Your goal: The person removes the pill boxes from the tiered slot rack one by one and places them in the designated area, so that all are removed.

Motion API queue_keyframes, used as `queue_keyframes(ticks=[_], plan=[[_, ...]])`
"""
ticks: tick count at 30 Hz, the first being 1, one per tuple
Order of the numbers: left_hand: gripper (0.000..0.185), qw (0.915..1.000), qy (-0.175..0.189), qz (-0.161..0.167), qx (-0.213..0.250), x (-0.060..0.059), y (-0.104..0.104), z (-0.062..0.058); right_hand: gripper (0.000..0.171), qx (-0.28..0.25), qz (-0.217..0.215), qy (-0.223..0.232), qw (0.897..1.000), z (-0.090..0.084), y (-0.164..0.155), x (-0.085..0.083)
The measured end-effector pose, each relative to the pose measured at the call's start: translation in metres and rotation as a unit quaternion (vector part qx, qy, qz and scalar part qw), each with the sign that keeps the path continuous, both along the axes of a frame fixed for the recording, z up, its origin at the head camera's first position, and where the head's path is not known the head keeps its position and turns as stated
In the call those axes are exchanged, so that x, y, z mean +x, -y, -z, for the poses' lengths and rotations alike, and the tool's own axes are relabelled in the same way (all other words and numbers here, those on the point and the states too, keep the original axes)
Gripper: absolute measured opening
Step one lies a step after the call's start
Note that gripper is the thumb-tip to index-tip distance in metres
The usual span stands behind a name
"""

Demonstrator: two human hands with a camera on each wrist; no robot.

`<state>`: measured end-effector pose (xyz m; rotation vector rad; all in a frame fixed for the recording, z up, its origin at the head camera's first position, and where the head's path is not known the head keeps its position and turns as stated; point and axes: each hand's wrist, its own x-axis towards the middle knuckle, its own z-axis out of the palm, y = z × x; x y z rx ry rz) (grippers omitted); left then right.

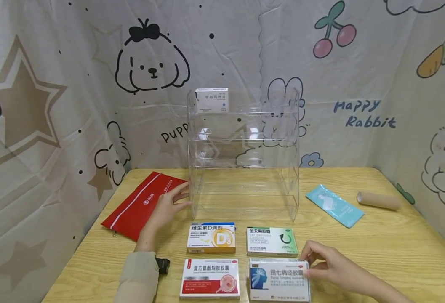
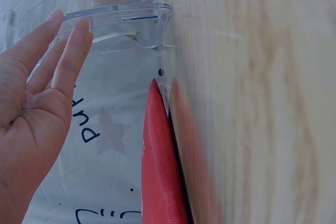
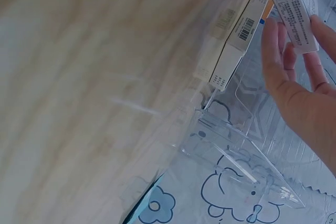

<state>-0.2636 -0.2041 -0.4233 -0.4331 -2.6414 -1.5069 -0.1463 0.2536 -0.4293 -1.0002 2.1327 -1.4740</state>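
From my head, my left hand (image 1: 165,208) lies flat with straight fingers against the clear rack (image 1: 243,153), beside the red pouch (image 1: 140,204). My right hand (image 1: 326,265) pinches the blue box (image 1: 279,280) at the front of the surface (image 1: 396,252).

At my left wrist, my fingers (image 2: 71,51) are straight, touching the rack's edge.

At my right wrist, my fingers (image 3: 273,51) curl around the box (image 3: 294,9).
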Motion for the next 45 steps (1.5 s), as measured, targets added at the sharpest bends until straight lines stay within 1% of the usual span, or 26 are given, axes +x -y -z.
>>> queue_keyframes(ticks=[5,6,7,10,16,18,25,30,35,42,45], plan=[[0.063,1.0000,0.006,0.004,-0.006,0.017,-0.009,-0.024,0.017,0.039,0.024,0.002,0.999,0.001,0.000,-0.001],[0.062,0.9999,0.006,0.005,-0.008,0.019,-0.010,-0.028,0.017,0.046,0.027,0.000,0.999,0.001,0.000,-0.001],[0.062,0.9999,0.005,0.006,-0.008,0.020,-0.010,-0.029,0.018,0.053,0.031,-0.001,0.998,0.001,0.001,-0.002],[0.063,1.0000,0.006,0.006,-0.006,0.016,-0.009,-0.024,0.019,0.064,0.034,0.001,0.997,0.002,0.002,-0.004],[0.066,1.0000,-0.001,0.004,0.002,0.001,-0.001,-0.002,0.019,0.099,0.046,0.009,0.994,0.004,0.006,-0.006],[0.066,1.0000,-0.002,0.004,0.005,-0.002,0.001,0.002,0.019,0.110,0.052,0.013,0.993,0.004,0.007,-0.006],[0.066,1.0000,-0.002,0.003,0.004,-0.003,0.004,0.003,0.019,0.146,0.074,0.008,0.986,0.005,0.010,-0.007],[0.066,1.0000,0.000,-0.001,0.001,-0.002,0.004,0.002,0.020,0.161,0.079,-0.001,0.984,0.007,0.010,-0.009],[0.066,1.0000,0.001,0.005,0.003,-0.002,0.003,0.001,0.020,0.163,0.081,-0.002,0.983,0.007,0.010,-0.009],[0.066,0.9997,0.001,0.010,0.021,-0.003,0.003,0.004,0.020,0.156,0.079,-0.008,0.985,0.007,0.012,-0.009],[0.066,0.9998,0.002,0.010,0.019,-0.003,0.003,0.003,0.020,0.158,0.079,-0.006,0.984,0.007,0.012,-0.009]])
